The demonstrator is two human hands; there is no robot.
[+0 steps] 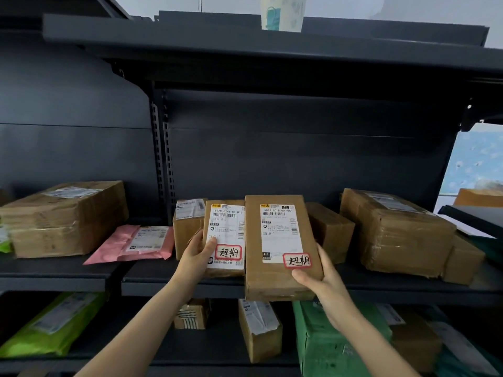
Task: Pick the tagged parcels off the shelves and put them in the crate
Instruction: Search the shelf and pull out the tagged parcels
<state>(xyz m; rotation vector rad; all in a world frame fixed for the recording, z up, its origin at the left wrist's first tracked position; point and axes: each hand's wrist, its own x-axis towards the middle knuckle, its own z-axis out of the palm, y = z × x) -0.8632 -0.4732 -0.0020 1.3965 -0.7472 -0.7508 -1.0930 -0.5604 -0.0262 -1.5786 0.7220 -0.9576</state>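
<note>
Two brown cardboard parcels, each with a white shipping label and a red-bordered handwritten tag, are held up in front of the middle shelf (163, 280). My left hand (197, 254) grips the smaller tagged parcel (226, 235) by its left edge, thumb on the label. My right hand (317, 278) grips the larger tagged parcel (280, 246) at its lower right corner, thumb just under the tag. The two parcels stand side by side, edges nearly touching. No crate is in view.
On the same dark metal shelf sit a large taped box (65, 219), a pink mailer (136, 243), small boxes (187, 224) (330, 229) behind the held parcels, and a big taped box (394, 232). Below lie green mailers (51, 322) (326, 341) and small boxes (258, 327).
</note>
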